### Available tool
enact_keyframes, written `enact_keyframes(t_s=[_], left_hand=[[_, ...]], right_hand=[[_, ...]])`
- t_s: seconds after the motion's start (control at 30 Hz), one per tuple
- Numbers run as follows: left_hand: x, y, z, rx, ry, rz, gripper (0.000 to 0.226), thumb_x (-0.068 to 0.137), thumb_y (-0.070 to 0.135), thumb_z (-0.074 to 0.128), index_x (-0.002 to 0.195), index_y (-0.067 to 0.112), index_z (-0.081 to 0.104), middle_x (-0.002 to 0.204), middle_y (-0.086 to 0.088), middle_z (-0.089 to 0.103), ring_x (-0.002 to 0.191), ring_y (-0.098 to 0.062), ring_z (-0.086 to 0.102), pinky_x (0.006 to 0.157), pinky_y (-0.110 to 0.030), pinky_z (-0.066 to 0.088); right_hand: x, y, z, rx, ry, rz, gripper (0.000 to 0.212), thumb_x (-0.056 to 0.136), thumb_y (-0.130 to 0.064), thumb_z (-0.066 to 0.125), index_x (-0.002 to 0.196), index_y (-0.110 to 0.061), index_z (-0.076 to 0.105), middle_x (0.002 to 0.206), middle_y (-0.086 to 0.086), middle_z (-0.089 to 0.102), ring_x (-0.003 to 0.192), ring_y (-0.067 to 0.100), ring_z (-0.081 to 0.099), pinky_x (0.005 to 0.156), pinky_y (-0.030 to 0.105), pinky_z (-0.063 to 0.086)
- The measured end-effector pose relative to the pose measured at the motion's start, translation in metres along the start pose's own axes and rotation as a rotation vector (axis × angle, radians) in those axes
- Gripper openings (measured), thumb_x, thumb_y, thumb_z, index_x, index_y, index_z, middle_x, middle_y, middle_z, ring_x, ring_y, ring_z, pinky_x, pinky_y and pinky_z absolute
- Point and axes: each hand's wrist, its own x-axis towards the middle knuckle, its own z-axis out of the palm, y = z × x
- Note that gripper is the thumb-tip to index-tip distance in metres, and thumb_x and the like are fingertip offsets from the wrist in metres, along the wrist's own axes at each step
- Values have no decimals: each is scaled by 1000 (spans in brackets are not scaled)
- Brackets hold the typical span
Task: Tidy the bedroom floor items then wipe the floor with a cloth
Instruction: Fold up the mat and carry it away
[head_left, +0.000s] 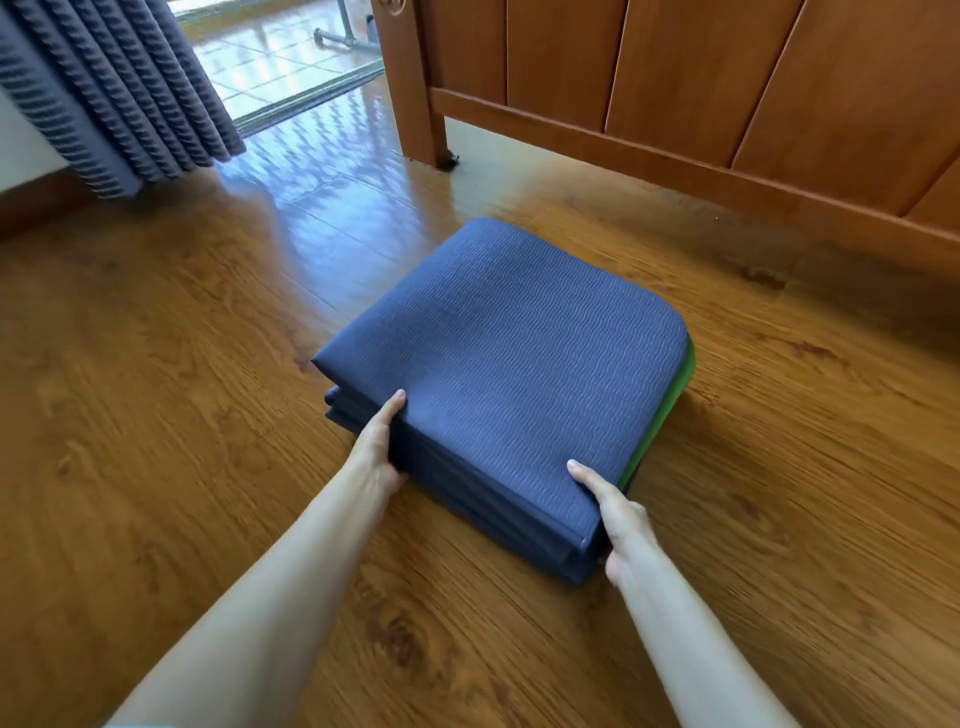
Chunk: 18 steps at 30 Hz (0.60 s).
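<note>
A folded dark blue mat (509, 353) with a ribbed surface lies in a thick stack on the wooden floor (156, 415); a green layer shows along its right edge. My left hand (376, 452) grips the stack's near left side, thumb on top and fingers tucked under. At the near right corner, my right hand (618, 519) holds it the same way, thumb on the top layer. No cloth is in view.
A wooden bed frame (701, 104) with a leg (423, 119) stands just behind the mat. Grey-blue curtains (114, 93) hang at the back left beside a sliding-door track (311, 101) and a tiled balcony. Wooden floor surrounds the mat.
</note>
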Motion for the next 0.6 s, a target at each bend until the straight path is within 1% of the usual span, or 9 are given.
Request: enact_keyframes(t_s=[0.07,0.23,0.3,0.33,0.4,0.43,0.5,0.53,0.6], left_hand=[[-10,1,10,-32,-17,15,34,81,28,70,103,12,49,87,-5,57,76,-19,54,82,-36,43],[-28,-1,29,-18,-10,73,61,69,27,80,119,7,52,110,-6,63,80,-20,61,59,-34,49],[-37,-6,41,-19,3,97,73,63,27,84,124,7,50,112,-7,64,85,-21,63,62,-34,53],[-44,-10,47,-24,1,97,77,61,27,85,125,6,49,112,-7,64,88,-22,64,68,-36,55],[-57,-21,58,-38,40,104,73,60,24,85,120,5,48,110,-8,62,92,-24,62,82,-40,55],[-64,-29,62,-38,71,103,68,60,23,85,114,6,48,107,-8,61,92,-25,62,85,-41,54],[-81,-44,69,-42,105,84,62,59,22,85,105,7,46,98,-7,60,90,-26,62,86,-41,53],[-89,-50,71,-52,110,69,61,59,22,86,103,7,46,93,-7,60,88,-26,62,85,-41,54],[-104,-56,75,-62,105,28,64,57,24,86,106,4,51,93,-10,63,84,-29,64,81,-43,56]], right_hand=[[0,-10,-6,-3,5,-19,64,61,-36,84,110,-1,61,100,10,68,88,25,64,74,32,50],[-2,-52,-34,-36,20,-80,66,60,-34,83,113,-2,61,102,14,68,85,26,66,74,34,53],[-10,-73,-54,-49,-51,-94,74,55,-36,81,117,-2,60,104,14,68,83,25,66,68,33,52],[-14,-83,-63,-90,-58,-116,86,53,-39,81,126,-2,54,112,15,65,91,26,65,72,33,52],[-27,-98,-78,-338,69,-241,102,68,-44,77,146,-7,24,139,14,45,123,30,48,96,39,42],[-36,-105,-82,-584,199,-373,101,76,-45,71,149,-11,12,148,15,32,133,31,34,105,40,31],[-65,-110,-76,-1079,398,-777,100,79,-50,65,150,-14,6,154,18,14,141,32,13,112,40,14],[-82,-110,-67,-1246,381,-989,103,77,-54,65,150,-15,5,156,17,7,143,31,5,114,39,8],[-102,-95,-49,-1535,227,-1199,114,72,-64,64,149,-17,-5,157,13,-2,144,30,-5,115,40,-1]])
